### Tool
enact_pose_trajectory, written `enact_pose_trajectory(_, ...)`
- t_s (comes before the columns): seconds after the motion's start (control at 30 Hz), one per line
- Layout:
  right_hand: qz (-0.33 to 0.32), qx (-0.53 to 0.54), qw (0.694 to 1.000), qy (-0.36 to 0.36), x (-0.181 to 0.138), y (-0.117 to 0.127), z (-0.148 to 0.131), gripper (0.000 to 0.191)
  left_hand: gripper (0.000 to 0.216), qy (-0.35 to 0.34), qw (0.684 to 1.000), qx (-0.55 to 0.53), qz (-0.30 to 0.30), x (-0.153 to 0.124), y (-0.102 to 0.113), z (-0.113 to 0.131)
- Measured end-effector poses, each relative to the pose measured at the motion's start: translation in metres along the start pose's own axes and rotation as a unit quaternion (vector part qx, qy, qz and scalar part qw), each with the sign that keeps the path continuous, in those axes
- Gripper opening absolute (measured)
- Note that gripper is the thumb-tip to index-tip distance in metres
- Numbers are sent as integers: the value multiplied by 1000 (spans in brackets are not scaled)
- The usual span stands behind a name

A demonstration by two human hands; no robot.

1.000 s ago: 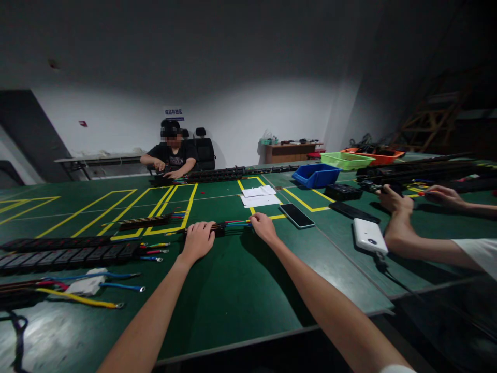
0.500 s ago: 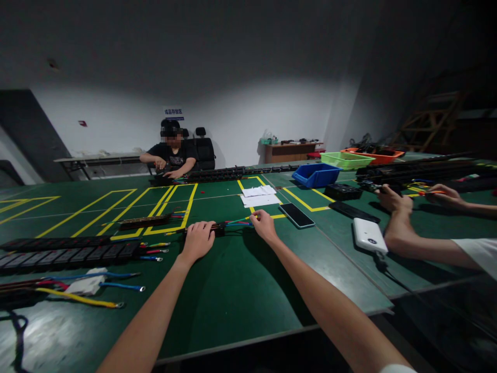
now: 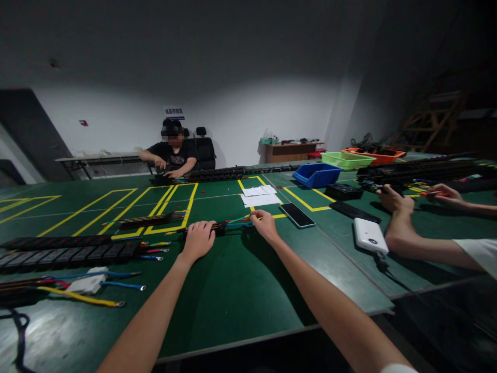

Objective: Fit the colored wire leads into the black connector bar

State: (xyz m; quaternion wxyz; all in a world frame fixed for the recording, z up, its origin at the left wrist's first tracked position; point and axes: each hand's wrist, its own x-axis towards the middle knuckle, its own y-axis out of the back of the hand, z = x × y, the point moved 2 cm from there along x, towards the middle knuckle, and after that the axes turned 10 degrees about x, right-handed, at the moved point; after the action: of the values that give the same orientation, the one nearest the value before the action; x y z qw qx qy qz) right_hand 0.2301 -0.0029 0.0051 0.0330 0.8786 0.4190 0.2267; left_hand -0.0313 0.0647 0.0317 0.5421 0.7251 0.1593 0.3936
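You are looking at only one sign that carries writing: a small white-and-blue sign (image 3: 173,111) hanging on the far wall above the seated person, and its characters are showing too small and blurred for you to be reading them. A small red plate (image 3: 83,123) is sitting further left on the same wall, and nothing on it is coming through as legible; the white sheets of paper (image 3: 259,196) lying on the green table (image 3: 233,290) are showing no readable print either
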Motion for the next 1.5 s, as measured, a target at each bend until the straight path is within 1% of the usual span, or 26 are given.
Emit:
enact_pose_trajectory(0.17, -11, 26, 1000, 7, 2, -3, 2, 48, 44, 1, 1000, -7, -1, 0, -2, -1)
enact_pose_trajectory(0.27, -9, 45, 999, 25, 3, -3, 4, 53, 45, 3, 1000, -9, -4, 0, -2, -1)
enact_pose_trajectory(0.53, -28, 70, 996, 46, 3, -2, 3, 53, 46, 1, 1000, -14, -10, -1, 0, -1)
enact_pose_trajectory(0.73, -26, 95, 995, 26, 2, -1, 2, 58, 44, 1, 1000, -10, -3, -1, 1, 0)
enact_pose_trajectory(0.93, -34, 68, 997, 12, 1, 0, 3, 60, 44, 3, 1000, 6, -4, 0, 3, 2)
enact_pose_trajectory(1.17, -32, -2, 999, -15, -2, 2, -3, 52, 45, 2, 1000, -2, -7, -1, 3, 1)
enact_pose_trajectory(1.5, -3, -47, 998, -35, -4, 6, -4, 31, 46, 7, 1000, -10, -13, -1, 1, 0)
